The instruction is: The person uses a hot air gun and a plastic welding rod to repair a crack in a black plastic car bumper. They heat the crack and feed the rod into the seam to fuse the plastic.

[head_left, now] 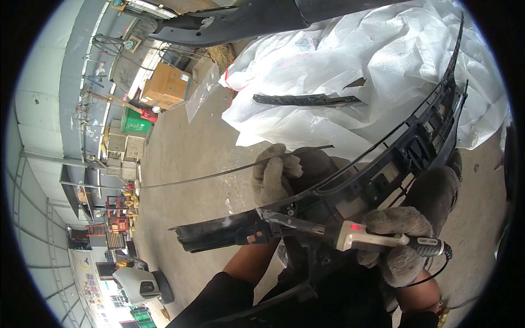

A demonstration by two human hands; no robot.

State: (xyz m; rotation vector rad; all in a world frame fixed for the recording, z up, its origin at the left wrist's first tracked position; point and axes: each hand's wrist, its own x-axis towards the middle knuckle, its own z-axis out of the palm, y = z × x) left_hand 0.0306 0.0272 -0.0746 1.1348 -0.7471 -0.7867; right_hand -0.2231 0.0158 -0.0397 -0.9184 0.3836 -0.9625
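A long curved black plastic car trim panel (377, 183) with slots and clips lies across my lap and knees, running from lower left to upper right. My gloved left hand (270, 177), beyond the panel's left part, is closed on a thin black plastic rod (219, 174) that sticks out on both sides. My gloved right hand (396, 240) grips a pale plastic welding gun (366, 236) with a lit red spot and a cable at its rear. Its metal nozzle (292, 221) points left over the panel; whether the tip touches is unclear.
White plastic wrapping (306, 65) spreads ahead, with a narrow black strip (306, 100) lying on it. A large black part (257, 22) crosses the top. At left stand a cardboard box (165, 86), a green bin (135, 121) and a white car part (136, 285) on the concrete floor (180, 164).
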